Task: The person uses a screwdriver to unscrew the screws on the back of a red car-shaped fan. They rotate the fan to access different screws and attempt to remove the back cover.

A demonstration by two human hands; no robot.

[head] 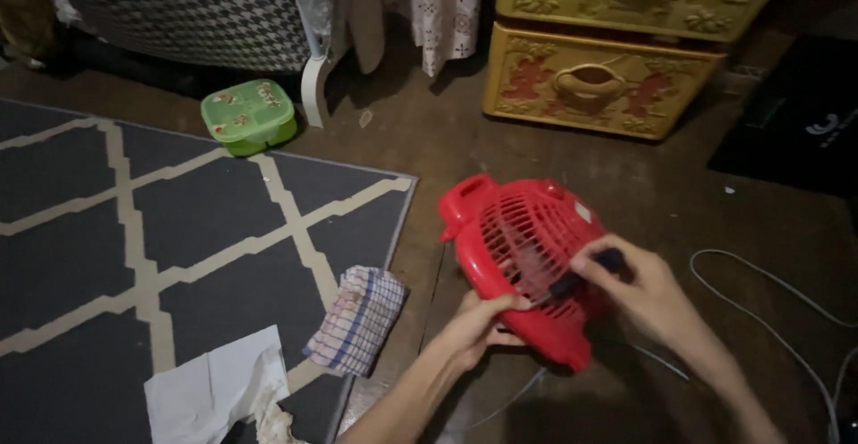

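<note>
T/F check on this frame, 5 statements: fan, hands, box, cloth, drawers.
1. The right hand holds a dark-handled screwdriver against the red fan. True.
2. The left hand rests flat on the rug. False: it steadies the fan's lower edge.
3. The green lunch box is open. False: its lid is on.
4. A checked cloth lies at the rug's edge, left of the fan. True.
5. The yellow drawers stand on the rug. False: they stand on bare floor beyond the fan.
</note>
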